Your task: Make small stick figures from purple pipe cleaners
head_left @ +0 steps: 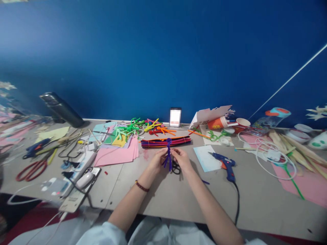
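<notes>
A purple pipe-cleaner figure with a round looped top and several dangling strands is held upright in the middle of the table. My left hand pinches it from the left side, fingers closed. From the right, my right hand has its fingertips closed on the same figure. Black-handled scissors lie just below the hands, their blades hidden. Behind the hands stretches a bundle of purple, red and orange pipe cleaners.
Blue glue gun and light-blue paper lie right. Pink paper, green pipe-cleaner pieces, a power strip and red-handled scissors are left. A phone leans on the blue wall.
</notes>
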Demonstrator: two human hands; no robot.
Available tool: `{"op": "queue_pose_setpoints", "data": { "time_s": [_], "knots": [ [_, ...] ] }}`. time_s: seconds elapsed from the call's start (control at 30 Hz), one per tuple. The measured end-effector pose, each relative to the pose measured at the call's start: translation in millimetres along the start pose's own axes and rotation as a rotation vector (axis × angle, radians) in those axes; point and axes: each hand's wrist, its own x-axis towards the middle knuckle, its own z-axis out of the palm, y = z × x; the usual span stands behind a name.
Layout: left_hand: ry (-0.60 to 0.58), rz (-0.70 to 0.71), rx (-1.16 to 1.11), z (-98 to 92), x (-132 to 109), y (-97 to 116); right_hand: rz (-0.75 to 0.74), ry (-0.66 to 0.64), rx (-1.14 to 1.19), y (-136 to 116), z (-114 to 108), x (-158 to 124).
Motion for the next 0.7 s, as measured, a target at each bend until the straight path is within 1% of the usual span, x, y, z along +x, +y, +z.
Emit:
{"op": "queue_pose_setpoints", "data": {
  "time_s": [0.07,0.13,0.23,0.3,0.4,0.47,0.5,0.63,0.7],
  "knots": [
    [0.016,0.015,0.025,-1.2,1.1,0.3,0.051,0.011,0.065,0.7,-0.6,0.8],
    [0.062,0.037,0.08,-3.7,2.6,0.8,0.107,0.009,0.11,1.6,-1.7,1.3],
    [0.123,0.101,0.169,-7.1,4.2,1.2,0.183,-0.066,0.184,1.9,-3.7,1.1],
    [0.119,0.127,0.184,-7.6,3.7,1.2,0.232,-0.146,0.233,0.8,-4.6,0.3],
    [0.047,0.072,0.154,-4.2,0.3,1.7,0.298,-0.223,0.266,-1.9,-4.7,-1.0],
    [0.001,0.036,0.14,-0.9,-2.0,2.4,0.298,-0.215,0.276,-2.9,-4.0,-1.2],
    [-0.002,0.033,0.143,0.5,-2.7,2.8,0.283,-0.198,0.278,-2.9,-3.7,-1.1],
    [0.069,0.089,0.196,0.5,-1.0,4.4,0.211,-0.089,0.27,-1.4,-3.1,0.2],
    [0.076,0.134,0.223,-1.8,0.9,5.7,0.199,-0.042,0.253,-0.9,-3.5,1.0]
  ]
}}
